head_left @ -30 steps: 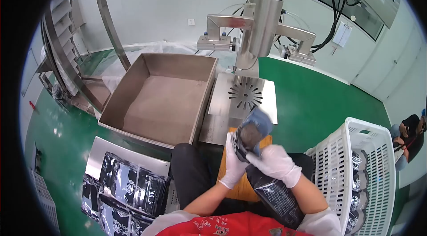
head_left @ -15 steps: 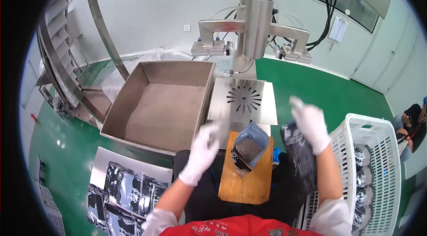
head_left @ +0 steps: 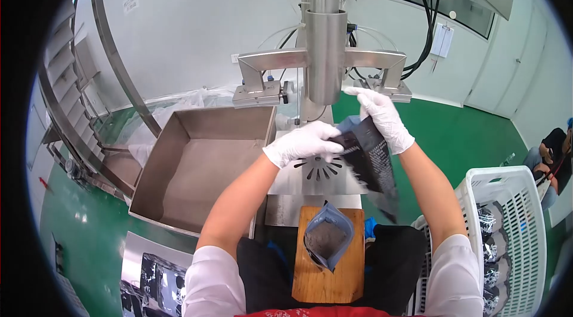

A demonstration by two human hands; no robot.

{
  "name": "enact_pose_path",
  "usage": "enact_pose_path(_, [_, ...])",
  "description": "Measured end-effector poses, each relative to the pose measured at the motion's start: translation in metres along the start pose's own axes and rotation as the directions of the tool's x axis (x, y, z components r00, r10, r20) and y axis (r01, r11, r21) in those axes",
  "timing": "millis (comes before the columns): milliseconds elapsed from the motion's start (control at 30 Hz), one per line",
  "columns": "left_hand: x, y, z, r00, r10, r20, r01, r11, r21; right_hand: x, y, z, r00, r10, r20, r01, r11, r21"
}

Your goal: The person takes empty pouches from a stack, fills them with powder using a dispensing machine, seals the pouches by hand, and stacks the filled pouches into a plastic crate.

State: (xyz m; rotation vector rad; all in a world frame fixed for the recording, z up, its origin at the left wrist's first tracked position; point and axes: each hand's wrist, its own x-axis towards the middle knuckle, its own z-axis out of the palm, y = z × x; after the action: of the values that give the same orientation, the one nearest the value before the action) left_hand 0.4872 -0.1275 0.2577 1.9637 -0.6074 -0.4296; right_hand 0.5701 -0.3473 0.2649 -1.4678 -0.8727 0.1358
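In white gloves, my left hand (head_left: 305,142) and my right hand (head_left: 382,119) hold a black pouch (head_left: 371,159) by its upper part, just below the steel filling spout (head_left: 325,57). My left fingers pinch its left edge, while the right ones close on the upper right side. The pouch hangs tilted, its lower end blurred and to the right. Below my hands, an open pouch (head_left: 327,238) filled with grey-brown powder stands on a wooden board (head_left: 327,287) between my legs.
A large steel bin (head_left: 206,168) with brownish powder stands at left. Flat printed pouches (head_left: 161,281) lie on a metal sheet at lower left. At right is a white basket (head_left: 519,197) with several filled pouches (head_left: 489,251). Another person (head_left: 552,156) sits at the far right.
My right hand has brought the black pouch up from beside the basket to the spout. My left hand has moved up from near the open pouch and taken hold of it too.
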Motion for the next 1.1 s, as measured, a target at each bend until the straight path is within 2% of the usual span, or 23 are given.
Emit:
enact_pose_path(67, [0.005,-0.04,-0.024,0.983,-0.015,-0.184,-0.014,0.988,-0.157,0.002,0.009,-0.008,0.979,-0.017,-0.206,0.013,1.0,-0.023])
enact_pose_path(100, [0.008,-0.048,-0.032,0.986,-0.018,-0.164,-0.013,0.982,-0.187,0.005,0.02,-0.009,0.975,0.014,-0.222,-0.056,0.981,-0.187])
enact_pose_path(133, [0.014,-0.055,-0.036,0.986,-0.02,-0.163,-0.011,0.982,-0.188,0.01,0.033,-0.004,0.953,-0.217,-0.212,0.124,0.917,-0.38])
enact_pose_path(200, [0.019,-0.057,-0.035,0.936,-0.031,-0.35,0.004,0.997,-0.076,0.018,0.035,0.002,0.914,-0.37,-0.165,0.215,0.788,-0.578])
enact_pose_path(233, [0.023,-0.057,-0.03,0.874,-0.05,-0.483,0.03,0.998,-0.049,0.016,0.034,0.004,0.96,-0.213,-0.182,0.07,0.811,-0.581])
enact_pose_path(267, [0.026,-0.056,-0.031,0.877,-0.05,-0.478,0.032,0.998,-0.047,0.011,0.019,0.01,0.979,-0.048,-0.198,-0.078,0.808,-0.583])
enact_pose_path(333, [0.027,-0.057,-0.03,0.676,0.344,-0.652,0.065,0.853,0.518,0.002,0.019,0.015,0.98,-0.006,-0.197,-0.104,0.832,-0.544])
enact_pose_path(400, [0.02,-0.04,-0.028,0.681,0.339,-0.649,0.098,0.836,0.54,-0.005,0.027,0.023,0.866,-0.444,-0.229,0.29,0.82,-0.493])
enact_pose_path(433, [0.02,-0.036,-0.028,0.673,0.35,-0.652,0.086,0.838,0.538,-0.007,0.031,0.026,0.793,-0.538,-0.285,0.355,0.789,-0.502])
enact_pose_path(467, [0.019,-0.035,-0.028,0.665,0.359,-0.655,0.073,0.841,0.535,-0.013,0.03,0.033,0.796,-0.535,-0.283,0.355,0.791,-0.498])
enact_pose_path(533, [0.021,-0.034,-0.031,0.671,0.376,-0.639,0.06,0.831,0.553,-0.027,0.028,0.048,0.88,-0.334,-0.339,0.097,0.824,-0.559])
enact_pose_path(600, [0.023,-0.032,-0.03,0.629,0.508,-0.589,0.026,0.744,0.668,-0.03,0.037,0.058,0.945,-0.206,-0.255,-0.059,0.66,-0.749])
enact_pose_path(667, [0.019,-0.027,-0.027,0.615,0.519,-0.593,0.014,0.745,0.667,-0.022,0.06,0.058,0.954,-0.184,-0.238,-0.122,0.488,-0.864])
enact_pose_path(733, [0.008,-0.015,-0.017,0.601,0.526,-0.602,0.009,0.748,0.664,-0.008,0.074,0.058,0.957,-0.139,-0.256,-0.14,0.55,-0.823])
enact_pose_path(800, [-0.011,-0.008,0.013,0.407,0.574,-0.71,-0.019,0.783,0.622,-0.002,0.09,0.061,0.957,-0.096,-0.272,-0.16,0.607,-0.778])
enact_pose_path(833, [-0.016,-0.035,0.01,0.344,0.743,-0.574,0.029,0.603,0.797,0.002,0.099,0.063,0.936,-0.185,-0.299,-0.109,0.655,-0.747])
enact_pose_path(867, [-0.015,-0.07,0.002,0.343,0.746,-0.571,0.031,0.599,0.8,0.007,0.105,0.065,0.905,-0.273,-0.327,-0.05,0.694,-0.718])
enact_pose_path(900, [-0.012,-0.111,-0.006,0.415,0.462,-0.784,0.089,0.837,0.54,0.008,0.102,0.07,0.895,-0.275,-0.353,-0.013,0.773,-0.635])
enact_pose_path(933, [-0.006,-0.147,-0.014,0.458,0.116,-0.881,0.166,0.963,0.213,0.01,0.104,0.071,0.896,-0.278,-0.348,-0.008,0.771,-0.637])
enact_pose_path(967, [0.004,-0.178,-0.026,0.456,0.11,-0.883,0.164,0.965,0.205,0.01,0.109,0.073,0.883,-0.272,-0.381,0.025,0.84,-0.542])
enact_pose_path(1033, [0.031,-0.23,-0.054,0.426,-0.082,-0.901,0.09,0.995,-0.048,0.009,0.118,0.072,0.884,-0.211,-0.417,0.003,0.895,-0.447])
enact_pose_path(1067, [0.046,-0.249,-0.063,0.441,-0.223,-0.869,-0.075,0.956,-0.283,0.008,0.107,0.076,0.884,-0.143,-0.445,-0.026,0.935,-0.353])
enact_pose_path(1100, [0.042,-0.198,-0.057,0.516,-0.441,-0.734,-0.226,0.757,-0.614,0.006,0.104,0.077,0.881,-0.147,-0.45,-0.024,0.936,-0.352])
